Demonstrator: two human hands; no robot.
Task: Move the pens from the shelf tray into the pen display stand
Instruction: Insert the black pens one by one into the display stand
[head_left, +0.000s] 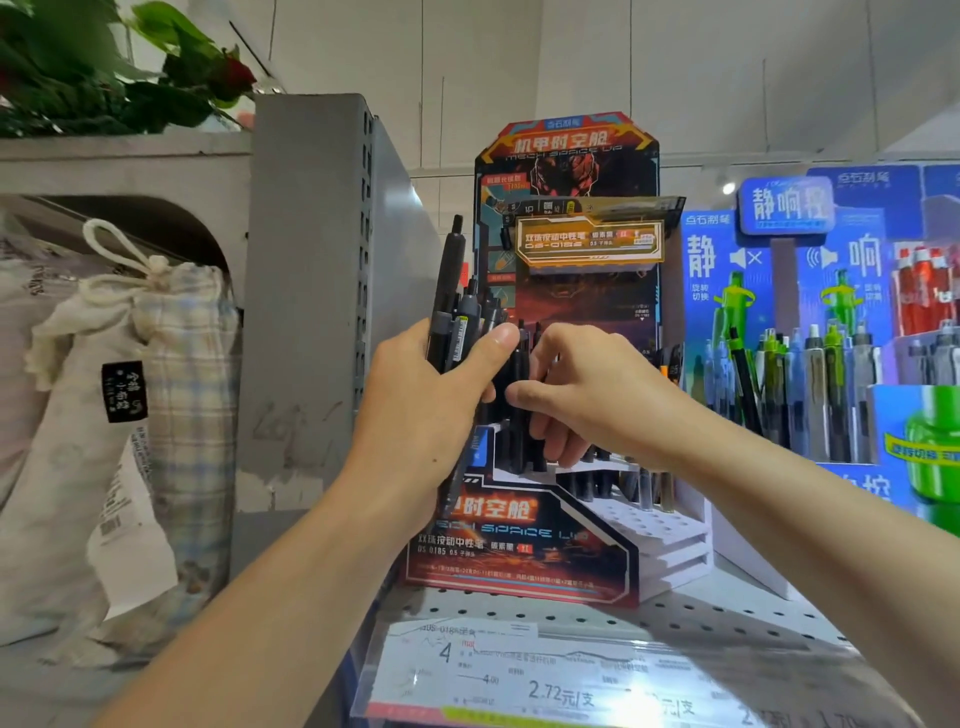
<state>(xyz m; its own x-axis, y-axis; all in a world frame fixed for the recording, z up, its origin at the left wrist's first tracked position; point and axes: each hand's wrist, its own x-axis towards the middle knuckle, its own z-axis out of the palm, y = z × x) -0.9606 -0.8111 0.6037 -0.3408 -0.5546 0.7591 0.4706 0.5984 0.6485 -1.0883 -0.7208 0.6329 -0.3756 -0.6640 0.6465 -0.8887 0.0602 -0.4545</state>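
1. The left hand (436, 395) grips a bundle of black pens (460, 317) upright, thumb wrapped across the front of the barrels, right in front of the pen display stand (566, 519).
2. One pen in that bundle stands taller than the rest, its clicker end poking well above the others.
3. The right hand (587, 395) reaches in from the right, its fingers curled and touching the dark pens beside the left thumb. It looks like a pinch on one pen, though I cannot tell exactly which one it has.
4. The stand is a red, black and orange printed cardboard unit with a tall backboard (569, 171) and white stepped tiers (670, 530) dotted with holes. A few dark pens already stand in the back tiers, below the right hand.
5. It sits on a white perforated shelf (727, 618), with a clear price label strip (545, 680) along the front edge.
6. To the right, just beside it, stands a blue pen display (810, 322) holding green, grey and black pens.
7. To the left is a grey metal shelf upright (306, 291). Beyond it sit cloth drawstring bags (150, 395), and green leaves (88, 62) show above them.
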